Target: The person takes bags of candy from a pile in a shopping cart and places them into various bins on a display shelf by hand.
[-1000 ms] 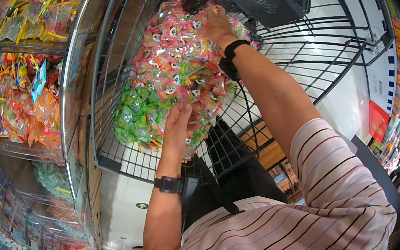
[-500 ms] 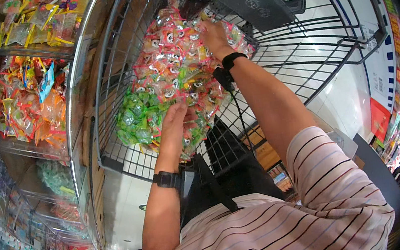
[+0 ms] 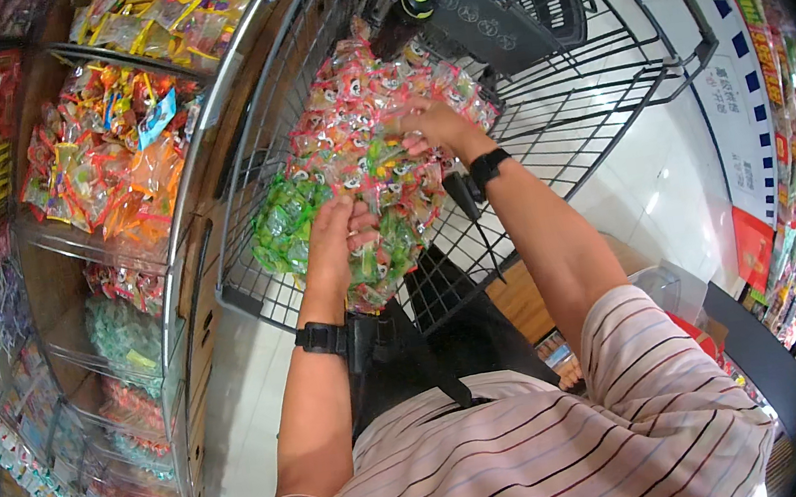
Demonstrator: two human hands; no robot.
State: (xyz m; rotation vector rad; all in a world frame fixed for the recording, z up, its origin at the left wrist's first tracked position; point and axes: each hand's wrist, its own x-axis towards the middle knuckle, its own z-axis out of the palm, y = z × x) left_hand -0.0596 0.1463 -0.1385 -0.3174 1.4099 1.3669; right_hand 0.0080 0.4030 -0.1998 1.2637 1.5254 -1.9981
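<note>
A large heap of small wrapped candies [image 3: 357, 93] in clear, pink and red wrappers lies in a dark wire shopping cart [image 3: 595, 137]. Green-wrapped candies [image 3: 285, 218] cover its left side, with more green near the front. Low over the front of the heap is my left hand [image 3: 337, 241], fingers loosely bent and apart, nothing visible in them. My right hand [image 3: 438, 130] reaches over the right middle of the heap, its fingers spread and pointing left at the wrappers. Whether its fingertips touch the candies cannot be made out.
A dark bottle [image 3: 403, 21] with a black and green cap lies at the heap's far end, beside the cart's grey plastic flap [image 3: 488, 15]. At the left, clear shelf bins [image 3: 112, 175] hold packaged sweets. Pale floor tiles [image 3: 638, 197] show at the right.
My right hand has drawn back toward me from the far part of the heap, and its fingers have spread. My left hand stays over the front. The view has shifted slightly.
</note>
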